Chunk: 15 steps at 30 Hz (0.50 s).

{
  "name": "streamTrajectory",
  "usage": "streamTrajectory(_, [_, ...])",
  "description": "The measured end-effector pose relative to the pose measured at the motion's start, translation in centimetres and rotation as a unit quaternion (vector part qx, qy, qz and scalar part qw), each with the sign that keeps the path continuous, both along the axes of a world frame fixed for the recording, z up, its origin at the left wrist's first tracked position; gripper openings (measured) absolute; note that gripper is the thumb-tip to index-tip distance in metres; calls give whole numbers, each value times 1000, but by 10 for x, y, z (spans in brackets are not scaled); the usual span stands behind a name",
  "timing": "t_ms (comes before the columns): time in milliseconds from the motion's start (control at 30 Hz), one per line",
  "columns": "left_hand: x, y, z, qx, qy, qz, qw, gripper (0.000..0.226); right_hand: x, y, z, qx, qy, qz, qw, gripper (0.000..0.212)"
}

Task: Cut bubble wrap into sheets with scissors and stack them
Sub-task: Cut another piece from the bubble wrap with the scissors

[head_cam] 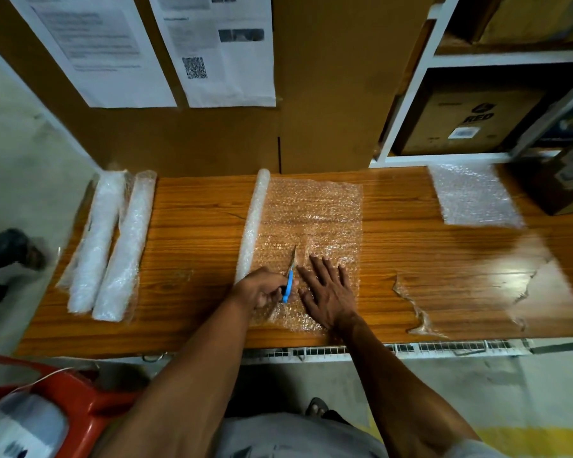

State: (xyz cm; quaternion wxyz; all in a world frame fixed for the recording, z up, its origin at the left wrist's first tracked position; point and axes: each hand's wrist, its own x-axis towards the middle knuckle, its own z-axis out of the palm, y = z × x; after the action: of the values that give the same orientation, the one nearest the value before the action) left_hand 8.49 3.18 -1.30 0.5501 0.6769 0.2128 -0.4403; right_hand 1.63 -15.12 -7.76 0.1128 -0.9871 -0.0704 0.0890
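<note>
At the near edge of the wooden-grain table (192,226), my left hand (262,289) curls its fingers around the blue handles of a pair of scissors (289,279), whose short metal blades point away from me into the clear bubble wrap sheet (311,219). Just beside it, touching the wrap, my right hand (328,292) lies flat with fingers straight and spread, pressing the sheet against the tabletop. A cut line runs up the sheet from the near edge to the blade tips. Along the sheet's left side, the still-rolled part of the bubble wrap (253,226) lies as a slim white tube, joined to the flat portion. Well to the left, two more rolls of bubble wrap in clear sleeves (110,246) rest side by side at the table's end. Farther off, at the far right, a stack of cut bubble wrap sheets (473,196) sits near a white shelf unit (407,104) holding cardboard boxes. On the brown cardboard backing behind the table hang two printed paper notices (166,51).
</note>
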Motion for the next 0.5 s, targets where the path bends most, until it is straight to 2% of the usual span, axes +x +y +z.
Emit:
streamTrajectory(167, [2, 0, 11, -42, 22, -9, 999, 9, 8, 3, 5, 3, -25, -14, 1000, 58])
streamTrajectory(500, [6, -5, 17, -46, 38, -13, 998, 17, 16, -6, -5, -30, 7, 7, 999, 76])
